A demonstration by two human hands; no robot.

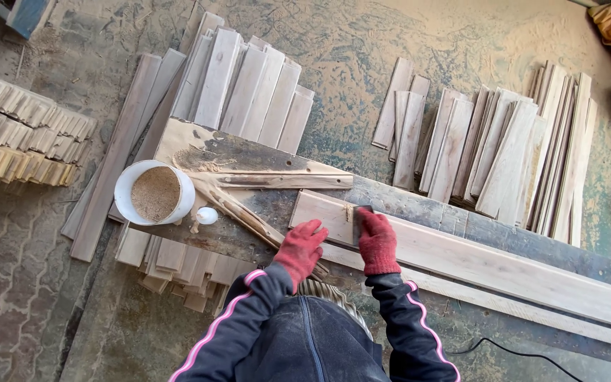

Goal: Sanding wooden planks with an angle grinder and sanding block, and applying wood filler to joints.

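Observation:
Both my hands wear red gloves. My left hand [300, 247] presses flat on the near end of a long pale plank [475, 258] that lies across a dark, dusty workbench [249, 152]. My right hand [376, 239] grips a small flat scraper blade [359, 213] and holds it against the plank's top face, where a smear of filler shows. A second thin strip [503, 303] lies alongside the plank's near edge.
A white bucket of sawdust [154, 192] and a small white cap [207, 215] sit on the bench's left end beside narrow wood strips [238, 212]. Stacks of short boards lie behind [249, 88], right [510, 152], far left [19, 134] and under the bench. A black cable [510, 350] runs on the floor.

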